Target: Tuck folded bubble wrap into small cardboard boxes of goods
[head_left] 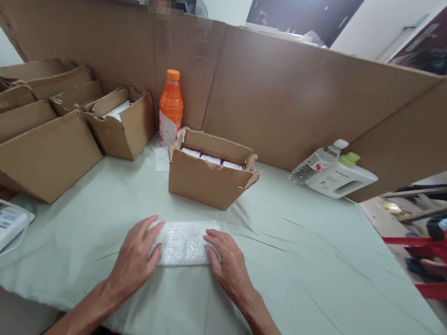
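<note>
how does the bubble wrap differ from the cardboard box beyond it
The bubble wrap is whitish, while the cardboard box is brown. The bubble wrap lies low; the cardboard box stands upright with its top open. The left hand and right hand touch the bubble wrap, but neither touches the cardboard box. Both rest on the green cloth.

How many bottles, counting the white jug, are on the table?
3: orange bottle, left of the middle carton; clear bottle and white jug, together at right. Left-hand cartons could hide more.
</note>
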Motion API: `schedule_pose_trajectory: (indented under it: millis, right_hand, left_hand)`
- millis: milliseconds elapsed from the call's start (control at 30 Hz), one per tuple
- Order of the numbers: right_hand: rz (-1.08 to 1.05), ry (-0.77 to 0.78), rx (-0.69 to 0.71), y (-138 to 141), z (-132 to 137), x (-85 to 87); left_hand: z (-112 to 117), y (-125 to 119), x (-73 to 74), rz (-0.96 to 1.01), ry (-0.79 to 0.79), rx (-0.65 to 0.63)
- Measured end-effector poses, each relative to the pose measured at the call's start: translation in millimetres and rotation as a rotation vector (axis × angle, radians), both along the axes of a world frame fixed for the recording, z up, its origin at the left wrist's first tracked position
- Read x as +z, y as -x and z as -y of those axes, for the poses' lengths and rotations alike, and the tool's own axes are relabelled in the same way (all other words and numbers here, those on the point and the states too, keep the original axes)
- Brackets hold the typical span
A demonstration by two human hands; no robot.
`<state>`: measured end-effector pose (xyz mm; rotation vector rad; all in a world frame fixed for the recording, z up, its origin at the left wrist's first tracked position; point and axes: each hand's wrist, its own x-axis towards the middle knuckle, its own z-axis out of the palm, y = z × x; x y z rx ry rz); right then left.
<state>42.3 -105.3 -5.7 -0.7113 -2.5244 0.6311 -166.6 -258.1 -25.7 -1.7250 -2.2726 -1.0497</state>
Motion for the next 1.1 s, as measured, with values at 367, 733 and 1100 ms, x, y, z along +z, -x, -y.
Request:
schedule_pose_trajectory:
  millis: [367,733,1100]
  right_hand:
    - [0.215,-0.111,0.231,18.7,-0.3,-20.6]
    - [0.051,-0.154,-0.189,-20.9,-36.2,-27.2]
    - [0.019,0.034,-0.187,1.7,-19.9,-23.7]
  left_hand:
    - [-17.3,-11.3,-29.8,-0.166,0.192,-0.204]
    - [-5.5,-2.8,-23.5,0.019,0.135,-0.155]
    - [6.3,12.8,-15.2,0.028,0.143,0.198]
